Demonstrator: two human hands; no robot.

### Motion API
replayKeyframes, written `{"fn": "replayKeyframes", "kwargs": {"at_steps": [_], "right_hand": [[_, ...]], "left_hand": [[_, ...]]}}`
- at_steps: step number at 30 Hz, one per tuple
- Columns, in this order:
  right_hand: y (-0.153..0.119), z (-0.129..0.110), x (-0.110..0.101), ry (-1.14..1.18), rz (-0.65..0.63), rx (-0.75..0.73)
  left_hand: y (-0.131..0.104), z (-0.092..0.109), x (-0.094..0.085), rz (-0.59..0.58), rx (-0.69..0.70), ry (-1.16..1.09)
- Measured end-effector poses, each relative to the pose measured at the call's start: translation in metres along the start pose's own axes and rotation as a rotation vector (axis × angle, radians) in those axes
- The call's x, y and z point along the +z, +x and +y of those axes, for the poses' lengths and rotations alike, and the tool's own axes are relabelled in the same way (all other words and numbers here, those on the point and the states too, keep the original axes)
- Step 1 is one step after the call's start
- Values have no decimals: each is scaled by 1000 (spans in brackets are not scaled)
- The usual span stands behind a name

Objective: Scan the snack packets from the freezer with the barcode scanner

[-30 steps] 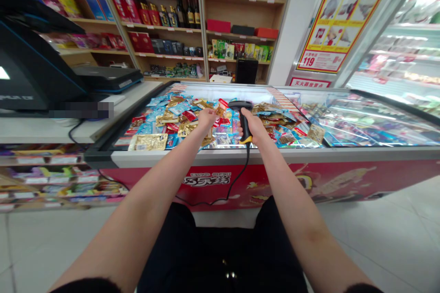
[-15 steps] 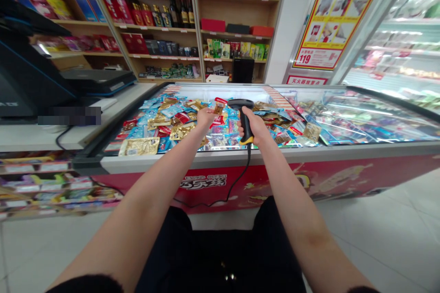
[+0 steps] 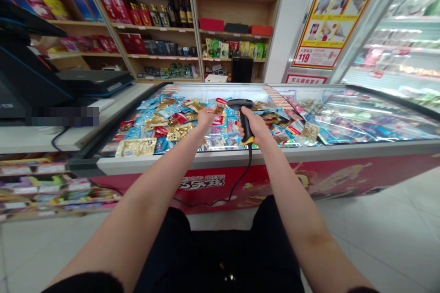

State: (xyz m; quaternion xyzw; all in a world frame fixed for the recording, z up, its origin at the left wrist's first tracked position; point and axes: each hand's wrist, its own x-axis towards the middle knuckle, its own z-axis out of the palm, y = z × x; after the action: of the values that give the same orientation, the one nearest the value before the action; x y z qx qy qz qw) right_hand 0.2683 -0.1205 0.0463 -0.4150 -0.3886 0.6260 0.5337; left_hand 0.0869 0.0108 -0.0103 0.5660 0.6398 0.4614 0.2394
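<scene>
My right hand [image 3: 255, 124] is wrapped round the grip of a black and yellow barcode scanner [image 3: 245, 123]. The scanner's head points left, and its black cable [image 3: 248, 165] hangs down in front of the freezer. Pinched in my left hand [image 3: 205, 118] is a small red and brown snack packet [image 3: 219, 107], held up just left of the scanner's head. Below both hands, many gold, blue and red snack packets [image 3: 172, 111] lie spread over the glass top of the chest freezer [image 3: 240, 155].
On the left, a counter [image 3: 74, 135] carries a black checkout machine [image 3: 30, 73] and a dark flat device [image 3: 94, 81]. Shelves [image 3: 154, 27] with boxes and bottles stand behind the freezer. A red and yellow poster [image 3: 338, 13] hangs on the pillar. Pale floor tiles [image 3: 388, 238] lie at right.
The camera view has shifted very slightly. Both hands, the scanner and the packet keep nearly the same places.
</scene>
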Motion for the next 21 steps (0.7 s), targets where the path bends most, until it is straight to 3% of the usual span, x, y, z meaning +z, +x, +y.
{"fn": "replayKeyframes", "kwargs": {"at_steps": [6, 11, 16, 21], "right_hand": [[1, 1, -11, 21, 96, -26], [7, -2, -34, 29, 195, -58], [11, -11, -63, 58, 279, -125], [10, -20, -90, 53, 371, -178]], "left_hand": [[2, 9, 11, -55, -138, -158], [1, 35, 31, -114, -211, -253], [-5, 75, 59, -258, -218, -499], [-15, 108, 102, -338, -155, -648]]}}
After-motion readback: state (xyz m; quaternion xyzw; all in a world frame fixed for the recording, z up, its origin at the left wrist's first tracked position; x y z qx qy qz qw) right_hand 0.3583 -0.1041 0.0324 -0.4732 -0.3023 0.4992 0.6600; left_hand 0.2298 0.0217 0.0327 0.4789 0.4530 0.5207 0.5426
